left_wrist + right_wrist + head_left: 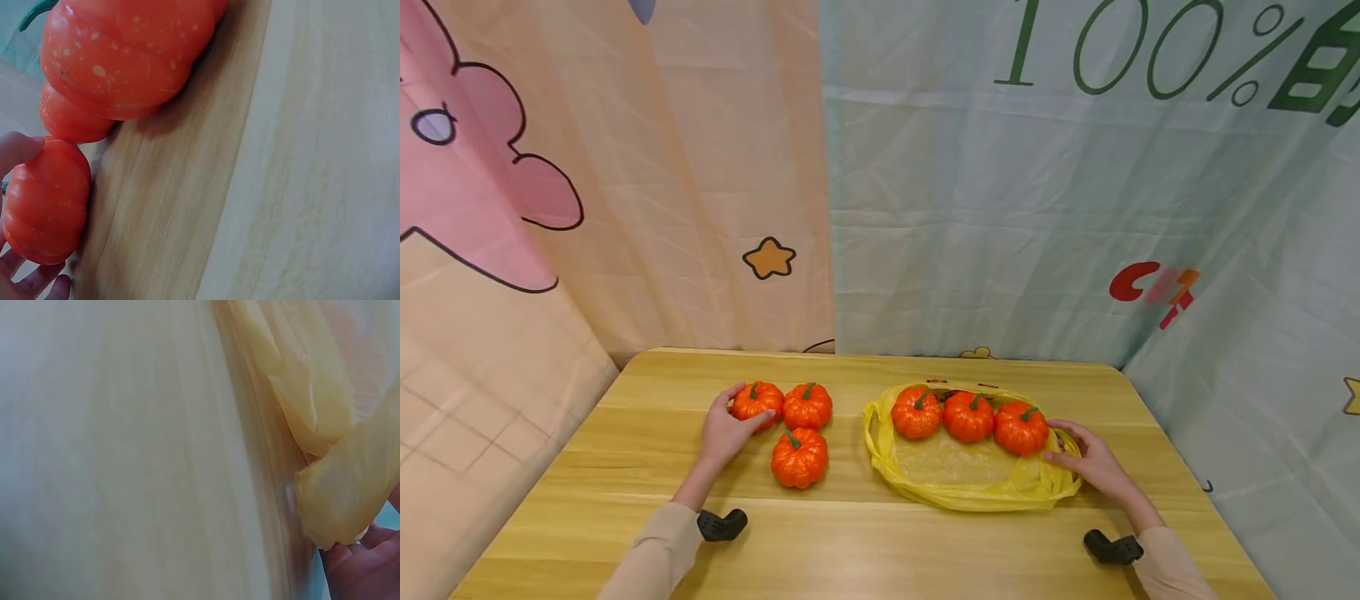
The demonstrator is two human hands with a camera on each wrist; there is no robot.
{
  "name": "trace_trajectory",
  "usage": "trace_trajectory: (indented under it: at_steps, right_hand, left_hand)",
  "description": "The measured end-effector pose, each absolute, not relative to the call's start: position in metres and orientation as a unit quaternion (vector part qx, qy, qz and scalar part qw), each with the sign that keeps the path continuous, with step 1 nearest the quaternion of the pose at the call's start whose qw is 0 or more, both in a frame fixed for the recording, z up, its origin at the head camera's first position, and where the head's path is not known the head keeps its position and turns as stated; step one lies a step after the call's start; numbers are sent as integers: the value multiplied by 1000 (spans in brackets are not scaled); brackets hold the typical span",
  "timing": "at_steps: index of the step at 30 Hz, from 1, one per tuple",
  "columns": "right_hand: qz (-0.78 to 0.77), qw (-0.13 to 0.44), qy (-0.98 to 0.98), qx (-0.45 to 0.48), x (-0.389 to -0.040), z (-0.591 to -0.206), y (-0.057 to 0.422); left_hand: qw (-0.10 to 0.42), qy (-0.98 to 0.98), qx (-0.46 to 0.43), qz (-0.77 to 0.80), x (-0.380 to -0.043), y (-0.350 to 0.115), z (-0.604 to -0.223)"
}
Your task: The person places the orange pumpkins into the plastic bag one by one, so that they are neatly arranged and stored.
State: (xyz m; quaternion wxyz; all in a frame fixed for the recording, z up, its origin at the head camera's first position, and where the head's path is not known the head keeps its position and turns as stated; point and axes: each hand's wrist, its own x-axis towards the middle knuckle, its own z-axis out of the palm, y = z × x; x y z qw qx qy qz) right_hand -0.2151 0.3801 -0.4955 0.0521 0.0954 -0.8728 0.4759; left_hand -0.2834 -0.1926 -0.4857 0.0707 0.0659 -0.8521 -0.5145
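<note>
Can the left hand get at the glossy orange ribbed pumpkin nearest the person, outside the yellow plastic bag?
Probably not yet: the left hand grips another glossy orange ribbed pumpkin. Once free, likely yes; the nearest pumpkin sits close by, nothing visibly covering it.

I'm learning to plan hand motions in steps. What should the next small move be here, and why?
Probably carry the leftmost pumpkin over to the yellow bag: the left hand grips that pumpkin, the right hand holds the bag's right edge, and the bag's open mouth shows free room in front of the three pumpkins inside.
</note>
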Motion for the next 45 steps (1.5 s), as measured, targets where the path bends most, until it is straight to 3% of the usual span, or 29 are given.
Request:
trace_trajectory:
  at_steps: [24,45]
  right_hand:
    - [483,48,-869,96,-216,-496,382]
    - [475,48,-874,90,-215,-493,380]
  left_hand:
    - [132,-833,102,-528,-271,-179,-479]
    - [139,-832,74,-532,-251,-155,-430]
